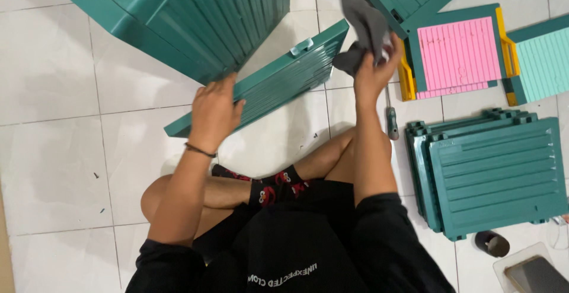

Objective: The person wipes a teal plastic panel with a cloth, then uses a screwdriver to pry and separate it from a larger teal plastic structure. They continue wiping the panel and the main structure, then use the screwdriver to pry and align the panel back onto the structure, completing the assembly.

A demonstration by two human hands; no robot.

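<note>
White tiled floor [71, 91], far-left corner: large teal slatted cabinet body [195, 14], lying tilted, well apart from the seated person's knees; the near-left tiles lie bare, leaving room on that side.

Centre: teal slatted panel [267, 76], held up on its long edge and running diagonally toward the far side. Left hand [213, 112] grasps its near end, fingers curled over the top edge, apparently to steady it for wiping.

Just right: right hand [373, 70] clenched around a grey cloth [364, 26], raised beside the panel's far end; whether the cloth touches the panel cannot be told.

Right of the forearm: screwdriver [392, 121] flat on the floor, within easy reach.

Far-right: pink slatted panel [459, 53] in a teal and yellow frame, with a pale mint panel [545, 61] beside it.

Right edge: stack of teal panels [492, 174], laid flat, crowding that side.

Near-right corner: small dark cylinder [492, 244] and a phone on a white tray [536, 272].
</note>
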